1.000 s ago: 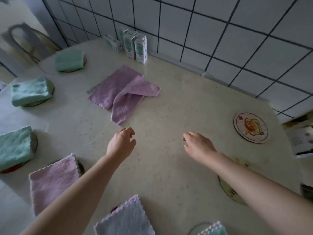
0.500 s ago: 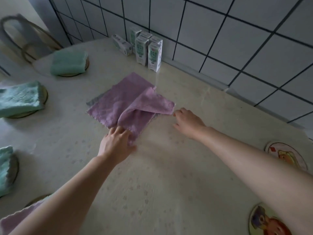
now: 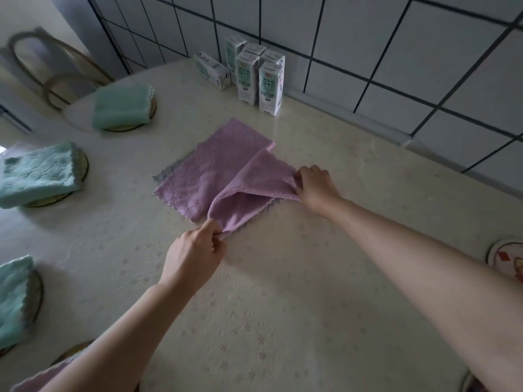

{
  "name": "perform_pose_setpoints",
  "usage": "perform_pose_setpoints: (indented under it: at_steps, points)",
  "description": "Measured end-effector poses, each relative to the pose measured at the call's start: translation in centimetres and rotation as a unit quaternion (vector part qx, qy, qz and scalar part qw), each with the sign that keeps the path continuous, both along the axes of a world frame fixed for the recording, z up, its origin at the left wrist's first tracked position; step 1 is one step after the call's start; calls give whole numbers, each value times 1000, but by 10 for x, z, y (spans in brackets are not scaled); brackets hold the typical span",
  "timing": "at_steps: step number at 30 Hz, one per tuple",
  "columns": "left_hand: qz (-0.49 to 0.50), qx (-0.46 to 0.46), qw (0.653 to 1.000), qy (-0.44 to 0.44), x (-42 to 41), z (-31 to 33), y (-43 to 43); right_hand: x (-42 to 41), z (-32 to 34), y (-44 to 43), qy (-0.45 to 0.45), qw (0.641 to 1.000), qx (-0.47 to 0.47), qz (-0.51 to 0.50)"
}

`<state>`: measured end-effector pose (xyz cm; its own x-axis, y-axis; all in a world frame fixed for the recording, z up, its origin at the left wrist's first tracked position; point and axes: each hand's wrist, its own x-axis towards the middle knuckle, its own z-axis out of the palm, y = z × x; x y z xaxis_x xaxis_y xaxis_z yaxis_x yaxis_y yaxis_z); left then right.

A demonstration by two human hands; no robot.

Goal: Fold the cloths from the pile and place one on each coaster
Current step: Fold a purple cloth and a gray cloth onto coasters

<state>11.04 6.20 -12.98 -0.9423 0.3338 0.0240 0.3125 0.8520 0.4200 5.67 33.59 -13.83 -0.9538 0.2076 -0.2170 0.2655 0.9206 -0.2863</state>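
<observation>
Purple cloth (image 3: pixel 215 171): partly folded over on the worktop (image 3: pixel 283 306), just in front of the milk cartons (image 3: pixel 260 77), with a grey edge showing beneath it.
Left hand (image 3: pixel 195 256): pinches the cloth corner farthest from the cartons.
Right hand (image 3: pixel 317 185): grips the turned-over flap's corner, in front and right of the cartons.
Green cloth (image 3: pixel 121 107): folded on a coaster (image 3: pixel 153 106), left of the cartons.

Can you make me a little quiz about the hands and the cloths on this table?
1. True or false: the left hand and the right hand both pinch the purple cloth.
2. The folded cloth nearest the milk cartons is: A green, B red, C white.
3. Fill in: that folded cloth lies on a round ___.
Key: 1 true; 2 A; 3 coaster.
</observation>
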Motion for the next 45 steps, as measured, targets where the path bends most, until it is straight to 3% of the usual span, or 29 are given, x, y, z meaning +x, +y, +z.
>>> perform_pose_setpoints:
  at_steps: [4, 7, 13, 22, 27, 31, 36, 38, 41, 43, 45]
  points:
    - [35, 52, 998, -21, 1, 8, 1, 18, 2, -9, 74, 996, 33, 44]
    - [34, 97, 994, -29, 3, 17, 3, 38, 8, -21, 126, 986, -11, 107]
    - [-23, 159, 986, -40, 13, 54, 9, 64, 19, -42, 118, 964, -100, 218]
    - [-39, 252, 967, -11, 39, 128, 8, 93, 65, -35, 104, 969, -134, 181]
    - [-41, 281, 959, 17, 57, 161, 4, 143, 118, -22, 136, 962, -214, 97]
    - [-42, 284, 957, 37, 76, 181, 6, 183, 157, -5, 189, 955, -222, 53]
    - [-40, 274, 960, 39, 109, 205, 27, 236, 198, 15, 226, 940, -249, 62]
    - [-58, 287, 956, 25, 120, 211, 33, 256, 212, 25, 194, 947, -243, 79]
    - [-72, 278, 958, -21, 129, 214, 41, 281, 230, 44, 66, 959, -249, 118]
    - [-78, 253, 964, -26, 130, 214, 48, 291, 235, 58, -3, 969, -205, 138]
    - [-79, 222, 972, -19, 128, 213, 57, 294, 235, 73, -12, 979, -155, 130]
